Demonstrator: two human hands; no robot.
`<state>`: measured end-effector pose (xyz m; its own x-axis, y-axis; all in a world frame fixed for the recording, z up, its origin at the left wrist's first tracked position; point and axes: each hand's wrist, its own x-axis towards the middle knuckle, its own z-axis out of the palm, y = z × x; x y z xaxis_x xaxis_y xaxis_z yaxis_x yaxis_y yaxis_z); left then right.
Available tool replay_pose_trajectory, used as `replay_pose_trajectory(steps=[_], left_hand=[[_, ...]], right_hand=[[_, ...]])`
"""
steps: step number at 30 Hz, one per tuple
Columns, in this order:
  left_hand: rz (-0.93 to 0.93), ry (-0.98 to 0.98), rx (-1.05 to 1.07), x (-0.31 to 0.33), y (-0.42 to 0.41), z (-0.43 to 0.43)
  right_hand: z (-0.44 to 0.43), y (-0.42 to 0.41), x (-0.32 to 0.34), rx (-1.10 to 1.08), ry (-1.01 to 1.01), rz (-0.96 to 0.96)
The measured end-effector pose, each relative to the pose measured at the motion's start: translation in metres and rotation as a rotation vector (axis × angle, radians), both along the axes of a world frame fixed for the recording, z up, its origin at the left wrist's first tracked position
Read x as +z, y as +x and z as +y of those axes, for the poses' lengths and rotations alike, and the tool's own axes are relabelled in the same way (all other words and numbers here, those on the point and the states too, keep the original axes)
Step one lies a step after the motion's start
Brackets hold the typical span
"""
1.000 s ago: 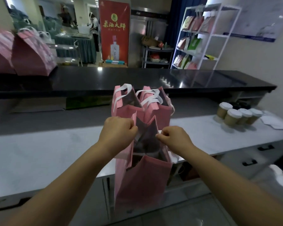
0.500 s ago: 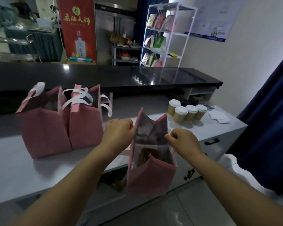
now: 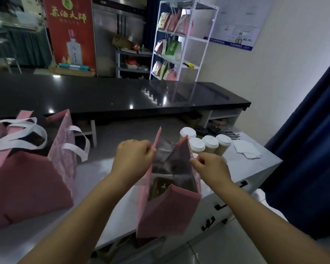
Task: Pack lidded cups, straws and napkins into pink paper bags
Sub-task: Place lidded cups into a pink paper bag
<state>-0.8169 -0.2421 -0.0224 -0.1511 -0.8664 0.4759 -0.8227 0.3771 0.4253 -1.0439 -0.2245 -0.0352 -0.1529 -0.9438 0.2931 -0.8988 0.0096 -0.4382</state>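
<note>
Pink bags [image 3: 27, 180] at left cut off by frame edge. Held bag [image 3: 168, 210] hides the rearmost cup's [image 3: 187, 132] body and its own contents stay dark, unreadable. Straws [image 3: 228, 133] past the cups too small to tell. Both forearms run off bottom edge.

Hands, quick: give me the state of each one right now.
Left hand: closed, pinching the left rim of the open pink bag.
Right hand: closed, pinching the bag's right rim.

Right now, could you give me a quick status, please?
Left hand and right hand pinch open pink bag. Four lidded cups wait behind. Nothing blocking.
</note>
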Motion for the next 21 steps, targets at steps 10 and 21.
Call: replay_pose_trajectory(steps=[10,21], left_hand=[[0.079,0.0,0.096,0.003,-0.021,-0.11],[0.086,0.053,0.262,-0.003,-0.038,-0.159]], right_hand=[[-0.144,-0.02,0.01,0.034,0.086,0.019],[-0.212,-0.049,0.0,0.266,-0.174,0.159]])
